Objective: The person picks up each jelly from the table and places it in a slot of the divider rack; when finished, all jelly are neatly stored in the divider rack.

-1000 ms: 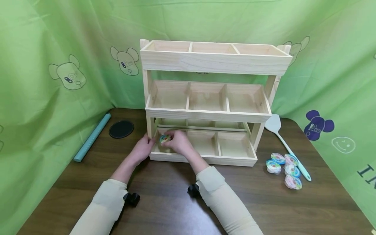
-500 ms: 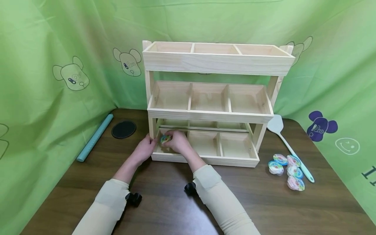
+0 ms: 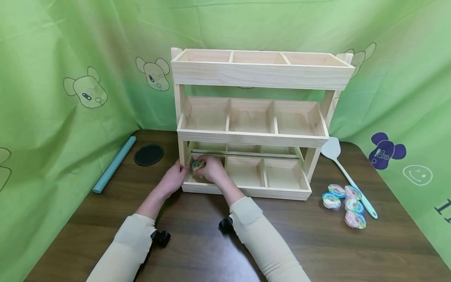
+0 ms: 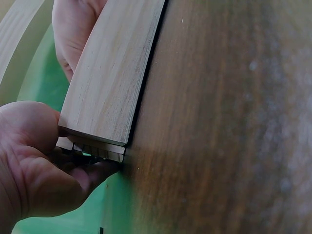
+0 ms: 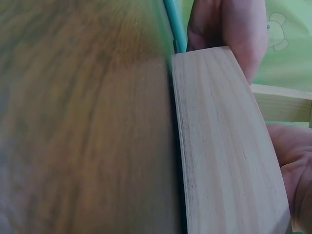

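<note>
A three-tier wooden shelf (image 3: 243,192) stands on the table, each tier split into three compartments. My left hand (image 3: 175,178) grips the left end of its bottom tier; in the left wrist view, the thumb lies at the near corner and the fingers go round the side. My right hand (image 3: 213,170) reaches into the bottom tier's left compartment and pinches a small jelly cup (image 3: 197,165) with a colourful lid. In the right wrist view, the front board (image 5: 229,146) hides the fingertips and the cup. Whether the cup touches the compartment floor, I cannot tell.
Several more jelly cups (image 3: 354,205) lie in a cluster right of the shelf, against a pale spatula (image 3: 347,178). A blue roll (image 3: 114,164) and a black round disc (image 3: 148,155) lie at the left. Green printed cloth (image 3: 105,47) hangs behind.
The right hand has turned slightly with the jelly cup, whose lid shows less now, and its forearm has shifted a little left. The left hand keeps its grip. The head view has shifted slightly.
</note>
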Demonstrator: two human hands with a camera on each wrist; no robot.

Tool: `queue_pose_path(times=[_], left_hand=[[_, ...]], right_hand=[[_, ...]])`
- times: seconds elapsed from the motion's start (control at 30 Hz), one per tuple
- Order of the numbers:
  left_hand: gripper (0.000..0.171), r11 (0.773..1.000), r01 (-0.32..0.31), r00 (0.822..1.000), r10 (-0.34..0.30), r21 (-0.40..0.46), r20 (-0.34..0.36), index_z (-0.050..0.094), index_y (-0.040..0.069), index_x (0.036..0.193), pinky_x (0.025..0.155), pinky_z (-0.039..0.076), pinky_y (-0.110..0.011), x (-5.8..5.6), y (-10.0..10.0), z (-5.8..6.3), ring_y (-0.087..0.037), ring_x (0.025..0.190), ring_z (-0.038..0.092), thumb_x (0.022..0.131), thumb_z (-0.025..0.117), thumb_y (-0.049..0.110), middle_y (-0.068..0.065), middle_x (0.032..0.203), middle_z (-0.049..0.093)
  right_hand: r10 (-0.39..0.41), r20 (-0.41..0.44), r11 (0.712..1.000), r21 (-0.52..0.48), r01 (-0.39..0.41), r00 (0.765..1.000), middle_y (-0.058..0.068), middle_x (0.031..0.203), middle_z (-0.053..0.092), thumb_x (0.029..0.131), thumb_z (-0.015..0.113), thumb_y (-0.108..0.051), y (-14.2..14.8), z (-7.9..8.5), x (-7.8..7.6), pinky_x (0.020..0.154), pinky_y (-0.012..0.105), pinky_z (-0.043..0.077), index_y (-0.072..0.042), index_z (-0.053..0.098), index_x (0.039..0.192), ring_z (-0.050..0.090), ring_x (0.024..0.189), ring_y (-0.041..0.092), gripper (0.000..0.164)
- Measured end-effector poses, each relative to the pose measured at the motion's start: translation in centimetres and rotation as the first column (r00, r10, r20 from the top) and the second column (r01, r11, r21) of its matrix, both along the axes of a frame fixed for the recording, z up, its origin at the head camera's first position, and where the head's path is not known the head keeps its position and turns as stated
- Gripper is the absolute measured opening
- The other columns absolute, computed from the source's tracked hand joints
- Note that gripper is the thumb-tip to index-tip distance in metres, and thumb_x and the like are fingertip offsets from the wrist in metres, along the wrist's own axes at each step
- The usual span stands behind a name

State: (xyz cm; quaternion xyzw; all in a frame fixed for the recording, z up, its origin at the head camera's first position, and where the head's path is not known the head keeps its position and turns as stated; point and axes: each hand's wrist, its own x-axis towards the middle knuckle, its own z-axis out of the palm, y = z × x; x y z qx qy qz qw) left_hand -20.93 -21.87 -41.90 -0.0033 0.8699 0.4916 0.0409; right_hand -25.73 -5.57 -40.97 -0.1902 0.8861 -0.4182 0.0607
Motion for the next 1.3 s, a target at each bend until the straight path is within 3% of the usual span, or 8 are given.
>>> queue_pose_path(times=[0.37, 0.6, 0.77, 1.0, 1.17, 1.3], left_hand=[[0.051, 1.0, 0.011, 1.0, -0.011, -0.01, -0.013, 0.03, -0.008, 0.151, 0.111, 0.034, -0.057, -0.2, 0.2, 0.1, -0.044, 0.134, 0.045, 0.11, 0.038, 0.022, -0.033, 0.145, 0.046], [0.052, 1.0, 0.011, 1.0, -0.011, -0.004, -0.012, 0.029, -0.008, 0.151, 0.112, 0.033, -0.056, -0.2, 0.2, 0.0, -0.043, 0.135, 0.043, 0.11, 0.038, 0.022, -0.033, 0.145, 0.046], [0.053, 1.0, 0.011, 1.0, -0.011, -0.007, -0.01, 0.029, -0.009, 0.151, 0.113, 0.032, -0.057, -0.1, 0.2, -0.1, -0.044, 0.137, 0.042, 0.11, 0.039, 0.023, -0.034, 0.146, 0.045], [0.054, 1.0, 0.006, 1.0, -0.006, -0.006, 0.006, 0.027, -0.009, 0.152, 0.113, 0.032, -0.056, 0.0, 0.1, 0.0, -0.045, 0.137, 0.041, 0.11, 0.038, 0.023, -0.035, 0.146, 0.044], [0.055, 1.0, 0.009, 1.0, -0.009, -0.017, 0.009, 0.025, -0.009, 0.153, 0.114, 0.03, -0.056, -0.1, -0.1, 0.0, -0.044, 0.139, 0.039, 0.111, 0.038, 0.023, -0.035, 0.148, 0.041], [0.055, 1.0, 0.011, 1.0, -0.011, -0.014, 0.011, 0.025, -0.008, 0.154, 0.115, 0.028, -0.056, 0.0, -0.2, 0.0, -0.044, 0.14, 0.037, 0.11, 0.037, 0.024, -0.034, 0.15, 0.04]], right_hand=[[-0.023, 0.008, 0.999, -0.023, 0.024, 1.0, 0.014, 0.118, 0.07, 0.08, 0.085, -0.011, 0.6, 0.3, 0.2, 0.091, 0.037, 0.052, -0.002, 0.065, 0.13, 0.065, 0.104, 0.028, 0.055], [-0.035, 0.02, 0.997, -0.075, 0.037, 0.999, 0.015, 0.112, 0.071, 0.08, 0.082, -0.008, 1.4, 0.9, 0.5, 0.089, 0.038, 0.053, -0.001, 0.067, 0.125, 0.066, 0.101, 0.028, 0.048], [-0.06, 0.031, 0.987, -0.151, 0.064, 0.998, 0.016, 0.116, 0.07, 0.08, 0.081, -0.006, 2.3, 0.9, 0.6, 0.092, 0.039, 0.053, 0.0, 0.068, 0.121, 0.065, 0.107, 0.03, 0.043], [0.021, 0.012, 0.973, -0.229, -0.018, 1.0, 0.015, 0.117, 0.071, 0.085, 0.08, -0.009, 3.4, 1.1, 0.9, 0.094, 0.037, 0.053, 0.0, 0.07, 0.119, 0.066, 0.11, 0.03, 0.037], [0.108, -0.031, 0.956, -0.272, -0.112, 0.994, 0.019, 0.116, 0.071, 0.088, 0.078, -0.01, 4.4, 1.5, 1.3, 0.095, 0.04, 0.053, 0.004, 0.069, 0.119, 0.066, 0.11, 0.033, 0.035], [0.13, -0.078, 0.952, -0.27, -0.147, 0.988, 0.019, 0.114, 0.071, 0.087, 0.078, -0.007, 5.3, 1.5, 1.6, 0.094, 0.042, 0.053, 0.005, 0.07, 0.116, 0.068, 0.106, 0.031, 0.032]])
